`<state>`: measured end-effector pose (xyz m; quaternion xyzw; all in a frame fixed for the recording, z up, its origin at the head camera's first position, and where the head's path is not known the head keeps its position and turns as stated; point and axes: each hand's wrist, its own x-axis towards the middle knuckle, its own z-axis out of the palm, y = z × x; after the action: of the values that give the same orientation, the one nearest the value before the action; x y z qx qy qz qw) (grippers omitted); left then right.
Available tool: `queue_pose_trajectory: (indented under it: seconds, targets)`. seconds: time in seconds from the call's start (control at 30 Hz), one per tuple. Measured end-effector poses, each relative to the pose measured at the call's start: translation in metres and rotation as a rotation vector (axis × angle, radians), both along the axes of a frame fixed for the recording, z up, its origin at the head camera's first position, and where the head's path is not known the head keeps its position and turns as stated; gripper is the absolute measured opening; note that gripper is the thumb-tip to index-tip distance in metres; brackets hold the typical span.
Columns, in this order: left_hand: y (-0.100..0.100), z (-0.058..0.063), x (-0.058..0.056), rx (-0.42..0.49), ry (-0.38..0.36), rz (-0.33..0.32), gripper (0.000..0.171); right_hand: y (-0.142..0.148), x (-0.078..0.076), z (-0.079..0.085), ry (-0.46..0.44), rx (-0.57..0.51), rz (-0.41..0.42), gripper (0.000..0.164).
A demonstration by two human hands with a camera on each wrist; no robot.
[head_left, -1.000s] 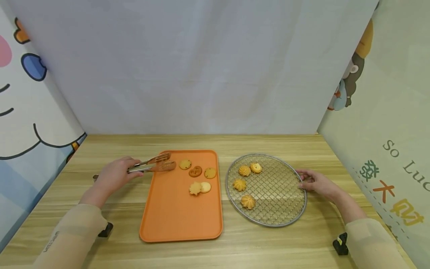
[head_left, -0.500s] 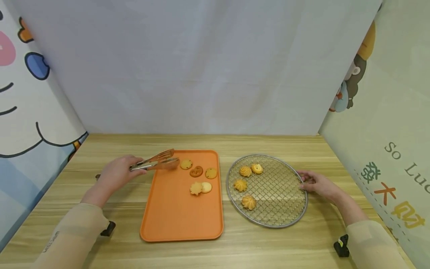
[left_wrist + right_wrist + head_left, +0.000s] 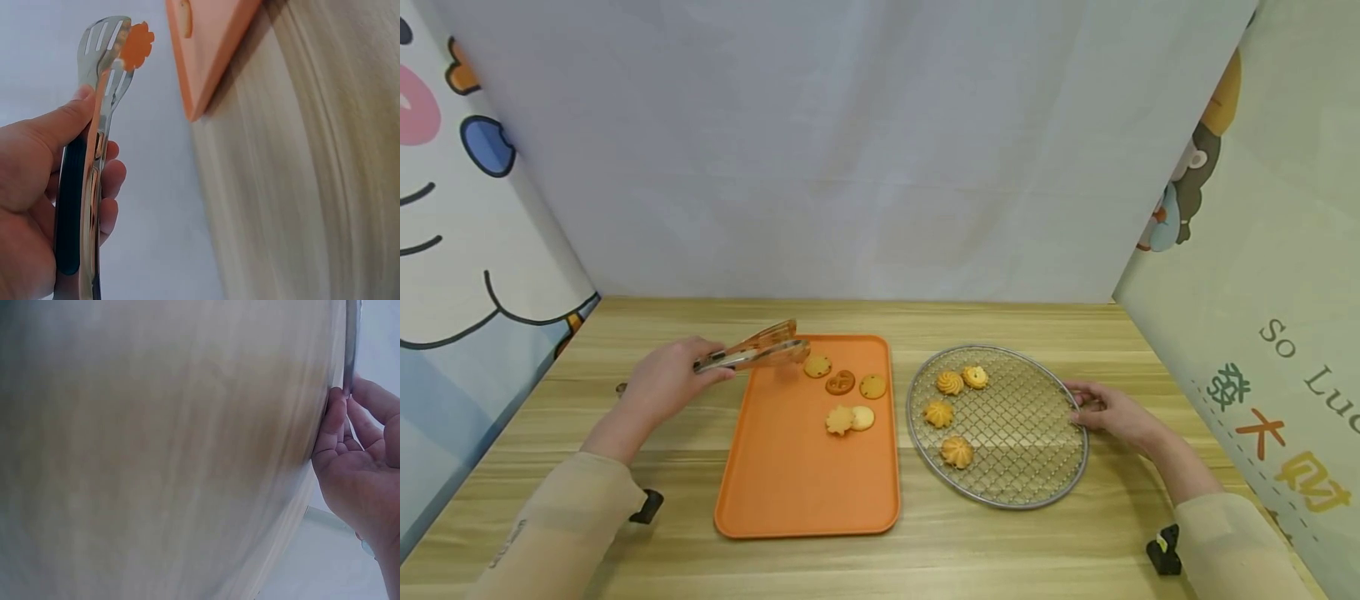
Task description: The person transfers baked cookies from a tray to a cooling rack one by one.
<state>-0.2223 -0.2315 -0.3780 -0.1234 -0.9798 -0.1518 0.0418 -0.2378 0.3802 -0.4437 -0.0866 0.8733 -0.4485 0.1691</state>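
Grip of the left hand [image 3: 666,379]: we see fingers curled round the tongs [image 3: 758,357], with the thumb laid along one arm in the left wrist view. The tips of the tongs stand a little apart; in the head view we find them over the far left corner of the orange tray [image 3: 805,492], just beside a chip cookie [image 3: 817,367]. An orange scalloped shape [image 3: 139,47] shows at the tips in the left wrist view; we cannot tell whether it belongs to the tongs.

Grip of the right hand [image 3: 1108,412]: we observe a pinch on the metal rim of the round rack [image 3: 1022,425], at its right side.

Containers: tray and rack lie just beside each other on the wooden surface [image 3: 925,558], the tray at left. On the tray's far half we count five cookies: the chip cookie, a pretzel [image 3: 840,382], a speckled round [image 3: 873,386], and a star [image 3: 838,421] touching a pale round [image 3: 863,417]. On the rack's left half we count four: a swirl [image 3: 950,382] touching a filled cookie [image 3: 975,377], a small ridged one [image 3: 938,413] and, nearest us, a larger ridged one [image 3: 957,452].
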Motion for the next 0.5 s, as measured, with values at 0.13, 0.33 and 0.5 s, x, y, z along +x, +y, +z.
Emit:
queue_pose_trajectory:
  seconds: [0.13,0.33,0.5]
  targets:
    - [0.005,0.009,0.003,0.005,0.027,0.006,0.060,0.000,0.001,0.001,-0.002,0.001,-0.001,0.065]
    - [0.014,0.023,0.006,0.014,0.044,-0.002,0.057,-0.001,0.001,0.002,-0.011,0.011,-0.002,0.066]
    - [0.021,0.031,0.009,0.015,0.055,-0.007,0.057,-0.001,0.001,0.002,-0.013,0.018,-0.005,0.066]
